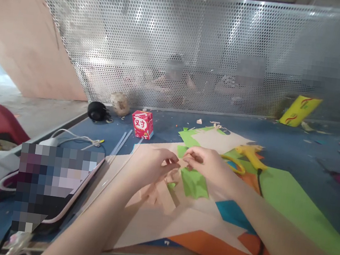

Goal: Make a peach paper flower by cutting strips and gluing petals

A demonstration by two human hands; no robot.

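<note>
My left hand (pixel 152 165) and my right hand (pixel 207 166) meet over the middle of the table, fingers pinched together on a small piece of green paper (pixel 194 183) that hangs down between them. The hands are held just above a large beige sheet (pixel 158 218). Under it lie orange (pixel 219 251), blue (pixel 233 215) and green (pixel 297 211) sheets. Yellow-handled scissors (pixel 247 156) lie just behind my right hand.
A red and white carton (pixel 143 124) stands behind the sheets. A tablet-like device (pixel 55 187) lies at the left, with white cables (pixel 74 136) beside it. A perforated metal screen (pixel 198 52) closes the back. Paper scraps (pixel 194 137) and a yellow package (pixel 299 111) lie farther back.
</note>
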